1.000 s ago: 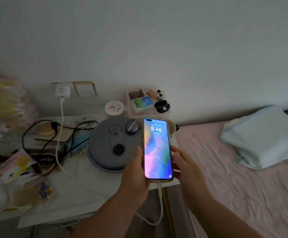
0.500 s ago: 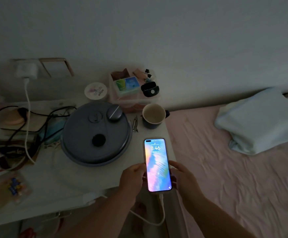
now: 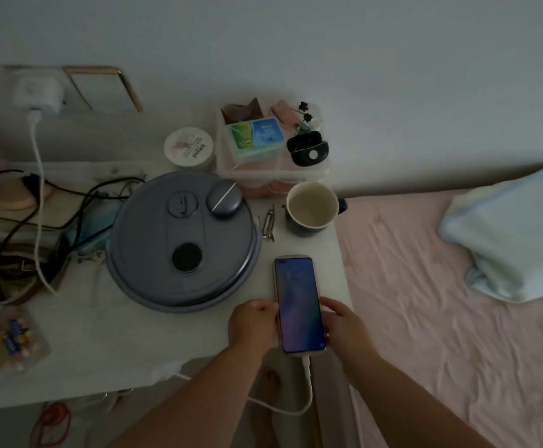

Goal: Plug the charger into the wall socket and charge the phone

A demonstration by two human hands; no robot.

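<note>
Dim room. Both hands, left hand (image 3: 253,328) and right hand (image 3: 344,324), grip the phone (image 3: 298,305) by its edges at the table's (image 3: 108,357) five o'clock corner; white cable (image 3: 309,383) plugged in, its run partly hidden; charger (image 3: 39,95) blurred at ten o'clock.

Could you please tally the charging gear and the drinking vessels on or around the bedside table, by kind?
Phones: 1, the phone held between the left hand and right hand
Chargers: 1, the charger in the wall socket
White cables: 1, the cable plugged into the phone
Mugs: 1, the mug
Total: 4
</note>
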